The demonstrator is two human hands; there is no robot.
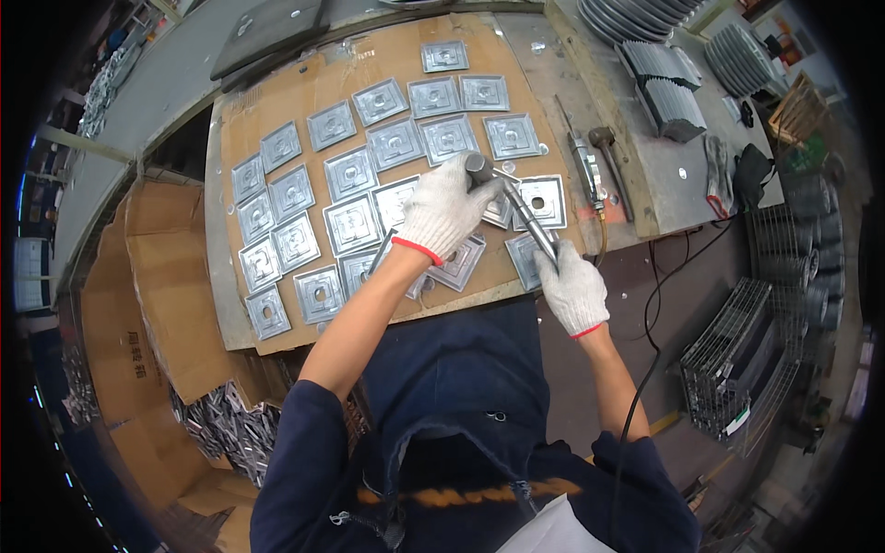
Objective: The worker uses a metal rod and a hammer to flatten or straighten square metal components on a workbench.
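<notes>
A hammer with a dark round head and a shiny metal shaft slants over the near right part of the cardboard-covered bench. My right hand, in a white knit glove with a red cuff, is closed round the shaft's lower end. At the head end, my gloved left hand is closed, its fingers partly hidden. Below the hands lie square grey metal plates, among them a plate with a round centre hole beside the shaft. Another holed plate lies partly beneath my left wrist.
Several more square plates cover the cardboard sheet. To the right lie an air tool and a second hammer. Stacked metal parts stand farther right. A box of metal pieces is at left; a black cable hangs at right.
</notes>
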